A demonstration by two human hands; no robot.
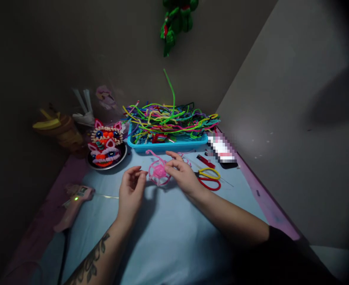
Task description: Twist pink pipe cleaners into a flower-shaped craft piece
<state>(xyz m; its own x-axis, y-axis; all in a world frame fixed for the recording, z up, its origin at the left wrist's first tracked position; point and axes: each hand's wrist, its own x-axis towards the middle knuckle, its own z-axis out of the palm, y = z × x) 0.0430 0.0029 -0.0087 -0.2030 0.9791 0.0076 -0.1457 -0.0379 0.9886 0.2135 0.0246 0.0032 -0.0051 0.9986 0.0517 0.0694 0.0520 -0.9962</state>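
No legible text, labels, brands or numbers for you here; the phone screen (222, 150) to your right is pixelated, unreadable.

From my remote seat, I see a pink wheel-shaped piece of fuzzy-looking wire (159, 171) mid-frame, matt though blurred. Above it, a smooth, faintly glossy bright-blue plastic tray (168, 147) holds matt, fuzzy multicoloured pipe cleaners (177, 120). Lower left, I make out a pale-pink glue gun with a smooth plastic body (75, 208). Across the lower centre, the light-blue sheet-like table covering (174, 225) looks matt, softly creased.
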